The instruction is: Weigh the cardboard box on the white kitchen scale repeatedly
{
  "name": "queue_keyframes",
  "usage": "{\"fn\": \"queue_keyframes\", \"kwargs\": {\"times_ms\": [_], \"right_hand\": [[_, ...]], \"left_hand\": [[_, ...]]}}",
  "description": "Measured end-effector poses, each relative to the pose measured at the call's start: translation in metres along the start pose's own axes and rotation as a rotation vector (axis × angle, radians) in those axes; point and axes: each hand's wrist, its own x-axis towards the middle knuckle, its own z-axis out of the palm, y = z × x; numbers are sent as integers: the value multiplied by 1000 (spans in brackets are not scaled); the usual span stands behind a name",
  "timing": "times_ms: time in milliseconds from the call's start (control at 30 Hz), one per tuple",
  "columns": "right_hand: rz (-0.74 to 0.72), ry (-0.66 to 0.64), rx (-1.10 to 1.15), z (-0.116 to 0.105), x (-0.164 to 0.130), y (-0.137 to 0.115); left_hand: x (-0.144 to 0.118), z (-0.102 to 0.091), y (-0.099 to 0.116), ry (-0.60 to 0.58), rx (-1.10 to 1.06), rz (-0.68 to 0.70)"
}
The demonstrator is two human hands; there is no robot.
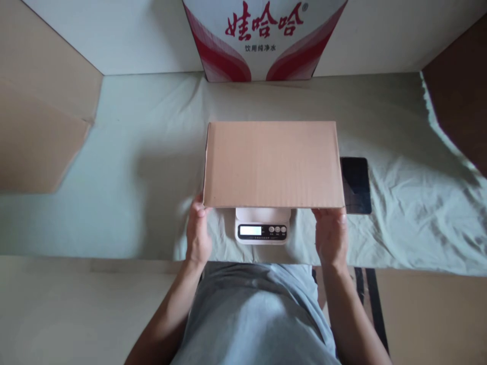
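A plain brown cardboard box [273, 165] sits over a white digital kitchen scale [262, 239], hiding most of its platform. Whether the box rests on the scale or hangs just above it, I cannot tell. My left hand [198, 230] grips the box at its near left corner, thumb on the edge. At the near right corner my right hand [332, 235] holds it the same way, its fingers partly hidden beneath. The scale's display is lit, but its reading is washed out; round buttons sit to the right of it.
A black phone [356, 185] lies just right of the box. The table wears a pale green cloth [114, 152] with wrinkles at the right. A white and red printed carton [262, 61] stands at the back, with cardboard panels [41, 111] at the left and a dark brown one [460, 91] at the right.
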Motion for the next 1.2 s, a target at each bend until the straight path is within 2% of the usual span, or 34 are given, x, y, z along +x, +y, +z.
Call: {"fn": "queue_keyframes", "kwargs": {"times_ms": [100, 300, 567, 667, 800, 967, 1067, 1200], "right_hand": [[-63, 16, 32, 8, -4, -15], [-116, -11, -25, 22, -4, -29], [-222, -62, -70, 43, 25, -61], [-239, -82, -44, 49, 34, -66], [-219, -82, -21, 53, 55, -53], [-140, -134, -35, 54, 90, -16], [-113, -162, -22, 54, 95, -1], [-82, -160, -33, 50, 91, 5]], "left_hand": [[-1, 4, 25, 58, -79, -10], [-3, 14, 54, 33, -141, -15], [33, 30, 84, 25, -136, 137], [46, 34, 89, 25, -164, 196], [67, 40, 78, 4, -192, 196], [99, 49, 42, -17, -76, 127], [108, 50, 24, -21, -19, 83], [108, 48, 5, -15, -7, 72]]}}
